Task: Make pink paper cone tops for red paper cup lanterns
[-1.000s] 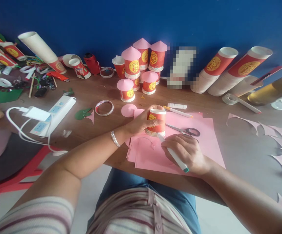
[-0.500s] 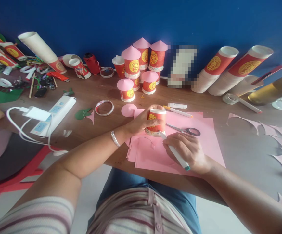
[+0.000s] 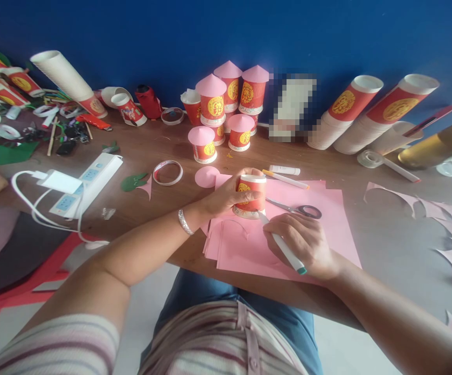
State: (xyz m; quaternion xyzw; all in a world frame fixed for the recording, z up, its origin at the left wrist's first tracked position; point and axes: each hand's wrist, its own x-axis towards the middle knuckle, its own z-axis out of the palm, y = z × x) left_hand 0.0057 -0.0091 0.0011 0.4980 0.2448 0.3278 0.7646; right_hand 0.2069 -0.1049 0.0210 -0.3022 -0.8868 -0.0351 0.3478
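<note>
Table [image 3: 163, 151] of brown wood bears pink paper [image 3: 327, 208]; blue wall [image 3: 210, 31] behind

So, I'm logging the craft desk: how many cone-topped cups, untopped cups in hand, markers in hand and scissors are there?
Cone-topped cups: 5
Untopped cup in the left hand: 1
Marker in the right hand: 1
Scissors: 1
Total: 8

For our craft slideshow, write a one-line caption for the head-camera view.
The left hand steadies a red cup on pink paper; right hand holds a marker tip against its base.
</note>
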